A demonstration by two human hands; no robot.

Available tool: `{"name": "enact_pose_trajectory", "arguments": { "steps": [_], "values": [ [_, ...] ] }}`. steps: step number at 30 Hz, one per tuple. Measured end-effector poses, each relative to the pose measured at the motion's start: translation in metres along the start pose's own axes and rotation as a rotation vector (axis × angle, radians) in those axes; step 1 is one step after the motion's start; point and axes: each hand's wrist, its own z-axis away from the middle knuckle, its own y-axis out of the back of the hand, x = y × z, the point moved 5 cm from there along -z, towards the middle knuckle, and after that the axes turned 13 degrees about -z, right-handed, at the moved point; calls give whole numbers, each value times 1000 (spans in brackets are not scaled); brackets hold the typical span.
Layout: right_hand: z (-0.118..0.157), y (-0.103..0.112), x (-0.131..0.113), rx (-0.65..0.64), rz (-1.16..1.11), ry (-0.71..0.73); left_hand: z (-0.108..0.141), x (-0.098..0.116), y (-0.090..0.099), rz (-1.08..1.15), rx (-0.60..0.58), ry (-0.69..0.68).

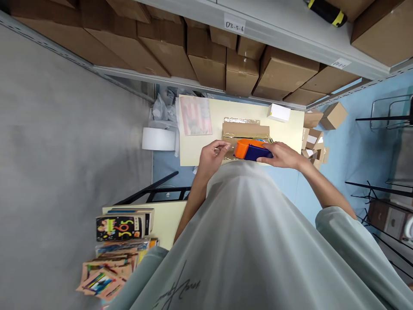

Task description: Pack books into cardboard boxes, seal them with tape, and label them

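Note:
My right hand (280, 155) grips an orange and dark-blue boxy object (253, 150) at its right end, thumb on the near side and fingers over the top. Its exact kind does not show. My left hand (214, 156) is just left of it, thumb and forefinger curled together; whether something thin is between them is hidden. Behind and under the object lies a brown cardboard box (240, 130) with shiny clear tape along its edges. All this is at the near edge of a pale yellow table (193, 150).
A printed sheet (195, 115) and a small white box (279, 112) lie on the table. A white roll (158, 139) stands at its left. Overhead runs a grey shelf (200, 17) above a row of cartons (241, 71). Books (121, 227) are stacked at lower left, small cartons (316, 142) at right.

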Motion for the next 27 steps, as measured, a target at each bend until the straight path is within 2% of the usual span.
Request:
{"name": "enact_pose_trajectory", "arguments": {
  "steps": [5, 9, 13, 18, 27],
  "values": [
    [9, 23, 20, -3, -42, -106, -15, -22, 33, 46, 87, 45],
    [8, 40, 32, -76, -164, -175, -36, -46, 51, 77, 28, 114],
    [-4, 50, 30, -118, -197, -216, -52, -60, 44, 126, -44, 178],
    [-21, 58, 29, -136, -187, -260, -64, -77, 27, 171, -68, 246],
    [-51, 55, 39, -192, -123, -320, -84, -112, 9, 228, -93, 332]
  ]
}}
